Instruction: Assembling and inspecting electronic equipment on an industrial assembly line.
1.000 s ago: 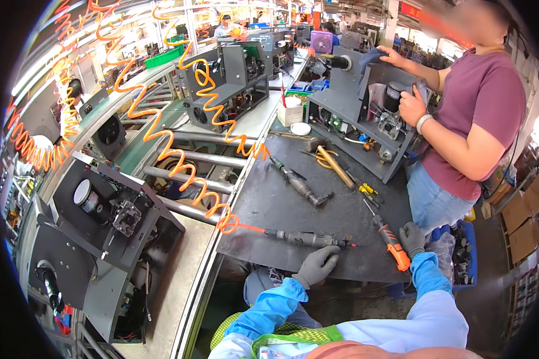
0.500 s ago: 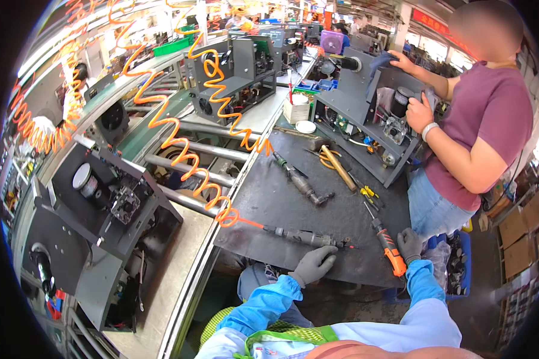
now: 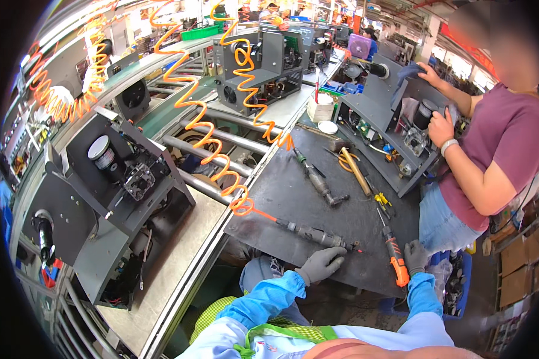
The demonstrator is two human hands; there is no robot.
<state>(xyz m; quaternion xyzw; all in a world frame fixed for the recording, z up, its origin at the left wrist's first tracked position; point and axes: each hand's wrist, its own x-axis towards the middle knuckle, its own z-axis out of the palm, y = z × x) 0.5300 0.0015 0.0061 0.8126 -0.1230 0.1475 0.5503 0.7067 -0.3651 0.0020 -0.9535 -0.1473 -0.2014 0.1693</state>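
Observation:
My left hand, in a grey glove, lies at the near edge of the black-topped table with its fingers stretched out and nothing held. Just beyond its fingertips is a grey pneumatic tool on an orange air hose. My right hand, gloved too, rests at the table's right edge, beside the handle of an orange-and-black electric screwdriver. Its fingers look loosely extended, apart from the tool. Farther off lie an angled air tool with a green section, a hammer and yellow-handled tools.
A co-worker at the right has both hands at an open dark metal machine housing. Another housing stands at the left by the roller conveyor. Coiled orange hoses hang overhead. A blue bin sits right of the table.
My view has turned a little leftward, so the scene sits farther right in the picture. Both my hands stay in about the same places, and the tools have not moved on the table.

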